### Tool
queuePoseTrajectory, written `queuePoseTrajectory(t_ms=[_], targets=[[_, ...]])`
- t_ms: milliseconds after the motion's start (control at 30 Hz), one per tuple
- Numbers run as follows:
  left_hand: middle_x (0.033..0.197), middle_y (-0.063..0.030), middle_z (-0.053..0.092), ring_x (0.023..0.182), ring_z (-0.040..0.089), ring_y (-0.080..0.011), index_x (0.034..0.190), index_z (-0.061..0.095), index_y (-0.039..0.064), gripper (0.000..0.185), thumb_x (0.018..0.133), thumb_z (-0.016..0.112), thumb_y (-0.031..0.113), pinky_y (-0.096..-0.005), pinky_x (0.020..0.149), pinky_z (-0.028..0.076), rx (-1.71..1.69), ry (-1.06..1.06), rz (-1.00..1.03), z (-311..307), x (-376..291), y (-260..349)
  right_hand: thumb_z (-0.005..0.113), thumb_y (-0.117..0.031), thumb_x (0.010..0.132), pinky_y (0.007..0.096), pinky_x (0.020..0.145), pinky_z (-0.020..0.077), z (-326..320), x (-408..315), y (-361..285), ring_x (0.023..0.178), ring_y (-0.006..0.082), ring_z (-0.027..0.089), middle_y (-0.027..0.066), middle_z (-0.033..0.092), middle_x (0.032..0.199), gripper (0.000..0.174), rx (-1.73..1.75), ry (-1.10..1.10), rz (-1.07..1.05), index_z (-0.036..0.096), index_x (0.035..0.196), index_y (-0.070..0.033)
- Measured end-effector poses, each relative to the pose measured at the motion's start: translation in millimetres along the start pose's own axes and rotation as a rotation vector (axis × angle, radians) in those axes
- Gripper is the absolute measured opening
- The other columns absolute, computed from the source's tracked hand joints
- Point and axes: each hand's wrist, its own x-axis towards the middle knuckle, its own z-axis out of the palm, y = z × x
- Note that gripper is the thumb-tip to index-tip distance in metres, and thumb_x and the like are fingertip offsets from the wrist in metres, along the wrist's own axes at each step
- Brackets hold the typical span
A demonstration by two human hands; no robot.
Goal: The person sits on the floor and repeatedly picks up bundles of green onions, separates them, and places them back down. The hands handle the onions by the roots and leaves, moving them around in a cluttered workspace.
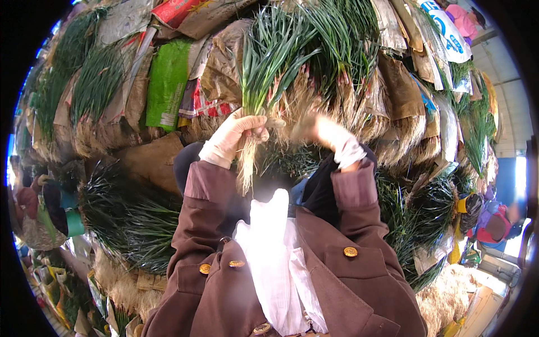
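In a pale, soiled glove, my left hand grips a small bunch of green seedlings with reddish stem bases, held just above their long pale roots, which hang down below the fingers. My right hand, also gloved, is just to the right of the bunch and blurred by motion; its fingers cannot be made out, nor whether they hold anything. Beyond both hands lies a heap of similar seedlings, leaves pointing away and tangled roots toward me.
Bundles of seedlings wrapped in brown sacking and a green woven plastic sheet curve around the front. More dark green leaves lie at both sides. Other people are at the far right, upper right and far left.
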Motion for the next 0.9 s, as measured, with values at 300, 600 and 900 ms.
queuePoseTrajectory(t_ms=[300, 600, 900], targets=[[0.066, -0.0058, 0.057, 0.054, 0.055, -0.0136, 0.097, 0.059, 0.0, 0.013, 0.087, 0.065, 0.005, -0.0269, 0.052, 0.044, -0.016, -0.018, 0.107, 42, -44, 78, 0.073, -0.055, 0.078, 0.0406, 0.086, 0.0528, 11, 60, -83, 0.099, 0.0353, 0.065, 0.0219, 0.065, 0.11, 0.074, -0.168, 0.52, 0.097, 0.055, 0.123, 0.001], [0.075, -0.0078, 0.058, 0.052, 0.048, -0.0086, 0.121, 0.053, -0.012, 0.039, 0.093, 0.059, 0.014, -0.0214, 0.046, 0.039, 0.295, 0.305, 0.685, 31, -137, 191, 0.063, -0.027, 0.09, 0.0381, 0.068, 0.0529, -15, 122, -6, 0.074, 0.0245, 0.066, 0.0111, 0.067, 0.083, 0.025, 0.433, 0.512, 0.152, 0.062, 0.099, -0.003], [0.1, -0.016, 0.071, 0.066, 0.056, -0.014, 0.073, 0.06, 0.008, 0.017, 0.084, 0.066, 0.019, -0.0278, 0.067, 0.047, 0.217, 0.419, 0.534, 0, -32, 124, 0.056, -0.039, 0.097, 0.0309, 0.08, 0.0484, -100, 25, 41, 0.087, 0.0184, 0.065, 0.012, 0.07, 0.096, 0.041, 0.122, 0.352, 0.191, 0.064, 0.108, 0.0]])
